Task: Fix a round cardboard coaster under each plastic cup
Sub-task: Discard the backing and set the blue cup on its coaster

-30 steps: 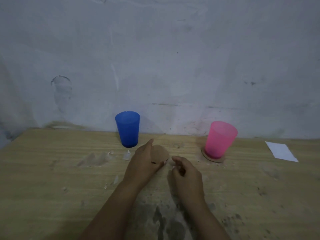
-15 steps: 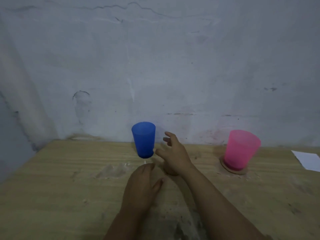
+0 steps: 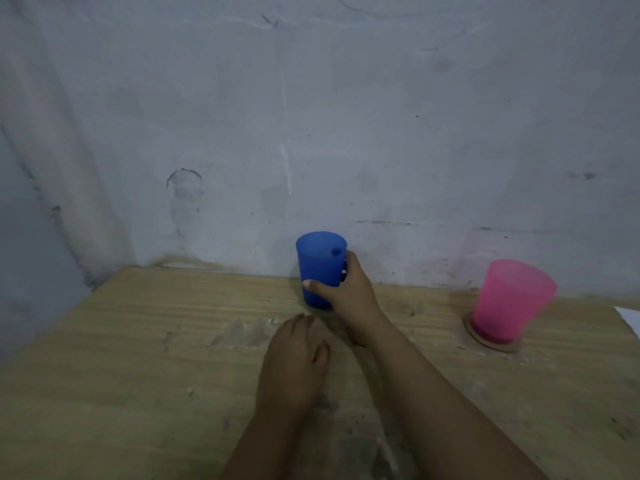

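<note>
Blue cup [image 3: 320,268] by the wall has no visible coaster and sits in the right hand's [image 3: 349,289] grip, left hand [image 3: 294,362] lies flat on the table [image 3: 121,375], while pink cup [image 3: 509,299] already sits on its coaster [image 3: 498,344], so about halfway.

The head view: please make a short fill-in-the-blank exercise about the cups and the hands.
1. The right hand grips the ____ cup.
2. The pink cup stands on a round cardboard ____.
3. The left hand rests flat on the wooden ____.
4. Both cups stand near the ____ behind the table.

Missing words: blue; coaster; table; wall
</note>
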Available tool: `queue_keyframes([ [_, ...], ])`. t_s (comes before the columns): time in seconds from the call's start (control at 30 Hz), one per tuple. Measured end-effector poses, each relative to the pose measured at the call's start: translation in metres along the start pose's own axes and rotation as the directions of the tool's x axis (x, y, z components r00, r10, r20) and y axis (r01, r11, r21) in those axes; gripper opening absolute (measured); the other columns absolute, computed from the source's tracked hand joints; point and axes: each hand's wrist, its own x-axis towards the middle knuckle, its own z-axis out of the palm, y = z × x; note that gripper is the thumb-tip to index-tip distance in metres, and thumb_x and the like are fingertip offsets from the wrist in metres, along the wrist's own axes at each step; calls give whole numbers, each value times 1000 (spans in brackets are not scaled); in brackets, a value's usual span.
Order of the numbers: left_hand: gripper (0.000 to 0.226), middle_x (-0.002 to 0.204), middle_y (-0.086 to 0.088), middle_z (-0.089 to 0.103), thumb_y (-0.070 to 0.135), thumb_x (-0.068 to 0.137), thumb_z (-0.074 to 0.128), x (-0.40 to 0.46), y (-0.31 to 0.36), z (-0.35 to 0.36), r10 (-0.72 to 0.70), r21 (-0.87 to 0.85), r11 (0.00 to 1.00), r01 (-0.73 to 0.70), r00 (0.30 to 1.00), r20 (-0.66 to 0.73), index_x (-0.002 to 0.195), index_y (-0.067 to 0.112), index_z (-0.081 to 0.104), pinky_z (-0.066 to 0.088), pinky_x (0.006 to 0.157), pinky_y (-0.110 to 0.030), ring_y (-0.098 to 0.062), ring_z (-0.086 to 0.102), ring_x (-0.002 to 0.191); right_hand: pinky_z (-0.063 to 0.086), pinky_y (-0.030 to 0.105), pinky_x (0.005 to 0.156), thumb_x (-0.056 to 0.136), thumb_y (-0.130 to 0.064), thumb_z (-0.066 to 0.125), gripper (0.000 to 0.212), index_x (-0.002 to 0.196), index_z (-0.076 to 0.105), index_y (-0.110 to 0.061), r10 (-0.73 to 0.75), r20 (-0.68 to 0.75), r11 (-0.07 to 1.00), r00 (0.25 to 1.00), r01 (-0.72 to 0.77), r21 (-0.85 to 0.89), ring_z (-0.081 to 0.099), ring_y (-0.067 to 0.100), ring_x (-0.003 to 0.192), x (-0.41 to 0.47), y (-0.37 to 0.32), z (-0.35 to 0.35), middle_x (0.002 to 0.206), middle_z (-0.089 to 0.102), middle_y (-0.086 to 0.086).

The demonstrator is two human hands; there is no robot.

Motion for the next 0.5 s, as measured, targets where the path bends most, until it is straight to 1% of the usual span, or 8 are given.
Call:
queue_keyframes([
  [0.03,50,143,3,43,30,94,51,1,4,-1,-27,-76,997,24,999,-29,141,19,38,33,105,-24,-10,40,130,51,24,77,72,-26,78,69,129,40,-24,-1,-15,999,1000,1,35,53,13,103,-3,0,-6,123,50,-5],
  [0.07,50,141,3,45,27,93,53,2,9,-2,-48,-142,989,40,998,-51,140,20,38,35,101,-23,-10,43,128,51,22,74,72,-25,78,69,130,40,-25,-4,-30,999,1000,6,45,54,10,100,-7,-1,-14,122,50,-6],
  [0.13,51,142,5,44,24,93,54,6,17,-1,-53,-211,976,41,998,-47,141,22,37,35,98,-23,-10,43,127,46,15,68,73,-25,77,68,130,39,-24,-18,-58,1000,998,18,1,52,10,98,-16,1,-30,119,49,-8],
  [0.2,53,145,5,41,23,93,54,9,23,3,-23,-231,973,16,999,-25,142,22,35,34,100,-23,-10,41,129,45,15,68,74,-27,77,66,128,39,-27,-25,-77,999,997,22,-31,51,12,101,-24,4,-46,120,49,-9],
  [0.33,59,147,5,39,27,91,57,12,28,13,-2,-214,977,13,999,51,144,23,32,36,105,-28,-11,40,131,48,16,69,72,-26,79,67,124,38,-31,-12,-109,1000,994,11,-7,51,13,105,-40,13,-66,122,48,-9],
  [0.37,61,147,5,39,30,90,58,12,28,16,4,-203,979,10,998,69,145,24,31,36,105,-29,-10,40,131,49,17,71,70,-25,80,69,124,38,-30,1,-121,1000,993,2,23,51,13,107,-43,16,-69,124,48,-8],
  [0.47,73,146,7,40,38,84,65,12,26,16,19,-168,986,1,993,113,146,26,28,37,106,-30,-10,40,130,54,38,86,60,-30,84,75,122,42,-35,49,-138,988,989,-28,154,52,18,114,-46,25,-68,128,50,-7],
  [0.5,78,145,8,41,40,80,69,12,25,15,20,-156,988,0,992,124,146,26,28,38,105,-30,-10,41,129,53,41,89,59,-32,84,74,121,43,-37,45,-140,987,989,-23,156,52,17,115,-47,27,-68,128,51,-8],
])
